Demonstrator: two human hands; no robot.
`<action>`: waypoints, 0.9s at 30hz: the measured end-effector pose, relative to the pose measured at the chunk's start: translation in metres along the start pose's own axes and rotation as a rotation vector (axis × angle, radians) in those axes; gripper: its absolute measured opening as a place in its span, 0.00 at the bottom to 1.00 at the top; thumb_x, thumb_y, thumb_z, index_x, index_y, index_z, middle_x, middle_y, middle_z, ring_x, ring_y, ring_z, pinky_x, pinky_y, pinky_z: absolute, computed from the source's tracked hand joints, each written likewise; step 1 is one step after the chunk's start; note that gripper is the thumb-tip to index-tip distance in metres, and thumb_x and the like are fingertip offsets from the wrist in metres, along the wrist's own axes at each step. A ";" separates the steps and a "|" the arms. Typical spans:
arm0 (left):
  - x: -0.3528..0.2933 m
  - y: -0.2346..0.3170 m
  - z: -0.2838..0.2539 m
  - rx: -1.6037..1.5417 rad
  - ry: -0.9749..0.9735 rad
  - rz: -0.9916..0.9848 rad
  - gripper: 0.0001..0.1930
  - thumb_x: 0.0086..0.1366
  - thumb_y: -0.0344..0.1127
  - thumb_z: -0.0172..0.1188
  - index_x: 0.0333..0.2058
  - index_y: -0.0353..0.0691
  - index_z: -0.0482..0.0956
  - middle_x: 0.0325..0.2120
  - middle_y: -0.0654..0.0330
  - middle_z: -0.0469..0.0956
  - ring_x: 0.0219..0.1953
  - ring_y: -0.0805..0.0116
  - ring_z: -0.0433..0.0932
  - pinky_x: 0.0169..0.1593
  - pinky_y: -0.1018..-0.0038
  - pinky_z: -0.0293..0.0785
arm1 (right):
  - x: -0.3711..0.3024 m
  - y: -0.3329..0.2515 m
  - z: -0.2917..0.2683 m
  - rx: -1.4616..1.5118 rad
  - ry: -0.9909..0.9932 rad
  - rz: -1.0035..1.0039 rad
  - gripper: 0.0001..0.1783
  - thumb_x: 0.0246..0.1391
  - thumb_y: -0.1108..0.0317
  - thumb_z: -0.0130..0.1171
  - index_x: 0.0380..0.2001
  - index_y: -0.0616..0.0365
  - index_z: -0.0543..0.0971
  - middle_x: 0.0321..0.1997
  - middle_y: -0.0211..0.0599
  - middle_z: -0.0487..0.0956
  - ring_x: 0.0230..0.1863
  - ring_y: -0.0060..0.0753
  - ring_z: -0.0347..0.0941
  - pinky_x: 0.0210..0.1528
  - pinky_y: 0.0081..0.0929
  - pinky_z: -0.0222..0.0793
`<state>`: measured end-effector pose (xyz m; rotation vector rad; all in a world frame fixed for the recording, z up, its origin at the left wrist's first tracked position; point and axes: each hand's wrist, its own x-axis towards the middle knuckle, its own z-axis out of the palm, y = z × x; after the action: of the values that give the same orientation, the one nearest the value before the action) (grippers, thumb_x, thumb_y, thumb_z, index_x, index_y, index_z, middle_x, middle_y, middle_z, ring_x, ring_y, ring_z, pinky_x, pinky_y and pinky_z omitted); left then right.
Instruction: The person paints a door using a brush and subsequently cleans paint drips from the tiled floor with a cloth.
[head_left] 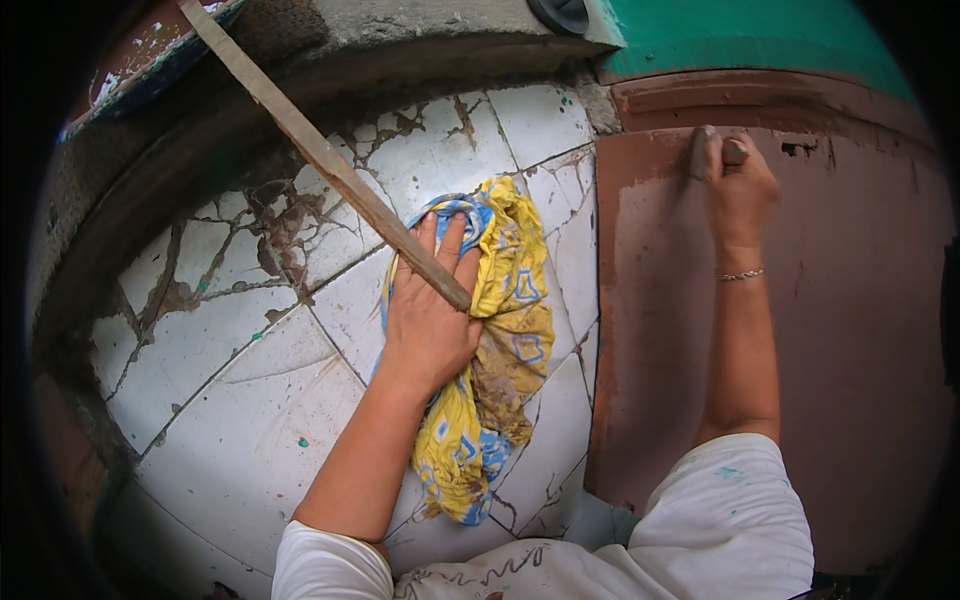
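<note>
My left hand lies flat on a crumpled yellow and blue cloth, its fingers stretched out over the blue part. Brown stains mark the cloth, which rests on cracked white tiles. A long wooden stick slants in from the upper left and crosses over the fingers; whether it touches them I cannot tell. On the right, my right hand is closed around a paintbrush, held against the upper part of a brown panel. A darker brown band runs along the panel's left and top edges.
A rough concrete ledge curves around the tiles at the far side and left. Beyond the panel is a green surface. A dark round object stands on the ledge at the top. Several tiles are broken, with gaps between pieces.
</note>
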<state>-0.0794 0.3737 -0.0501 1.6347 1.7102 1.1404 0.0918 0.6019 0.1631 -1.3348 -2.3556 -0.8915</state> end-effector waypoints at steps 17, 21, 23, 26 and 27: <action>0.000 0.000 -0.001 -0.010 -0.011 0.000 0.34 0.44 0.29 0.66 0.55 0.35 0.71 0.66 0.47 0.59 0.71 0.46 0.50 0.73 0.54 0.42 | 0.029 0.023 -0.073 -0.089 0.243 -0.188 0.06 0.57 0.63 0.62 0.31 0.54 0.81 0.29 0.35 0.81 0.25 0.34 0.78 0.29 0.30 0.74; 0.002 0.002 -0.002 -0.041 -0.001 0.004 0.34 0.44 0.28 0.66 0.54 0.35 0.71 0.66 0.48 0.59 0.71 0.46 0.50 0.73 0.54 0.42 | 0.003 -0.025 -0.032 0.071 0.011 -0.200 0.07 0.57 0.63 0.60 0.32 0.53 0.77 0.31 0.39 0.79 0.29 0.44 0.77 0.31 0.37 0.73; 0.003 0.005 -0.002 -0.040 -0.001 0.013 0.34 0.44 0.28 0.66 0.54 0.35 0.71 0.66 0.48 0.59 0.71 0.46 0.50 0.73 0.54 0.42 | -0.024 -0.037 0.005 0.184 -0.114 -0.222 0.07 0.56 0.63 0.60 0.30 0.54 0.76 0.29 0.41 0.77 0.29 0.48 0.76 0.32 0.40 0.73; 0.004 0.006 -0.001 -0.035 -0.003 0.013 0.33 0.44 0.29 0.65 0.54 0.35 0.72 0.66 0.47 0.59 0.71 0.46 0.50 0.73 0.54 0.42 | -0.061 -0.041 0.049 0.162 -0.247 -0.127 0.06 0.55 0.65 0.59 0.30 0.53 0.76 0.30 0.42 0.77 0.30 0.50 0.76 0.33 0.42 0.73; 0.004 0.006 0.000 -0.032 -0.004 0.012 0.33 0.45 0.29 0.65 0.54 0.35 0.72 0.66 0.47 0.59 0.71 0.46 0.50 0.73 0.54 0.42 | -0.069 -0.037 0.058 0.159 -0.275 -0.103 0.05 0.55 0.65 0.59 0.30 0.53 0.76 0.30 0.42 0.77 0.31 0.51 0.76 0.34 0.42 0.73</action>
<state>-0.0772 0.3774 -0.0440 1.6286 1.6735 1.1635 0.1004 0.5789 0.0686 -1.3560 -2.6595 -0.5612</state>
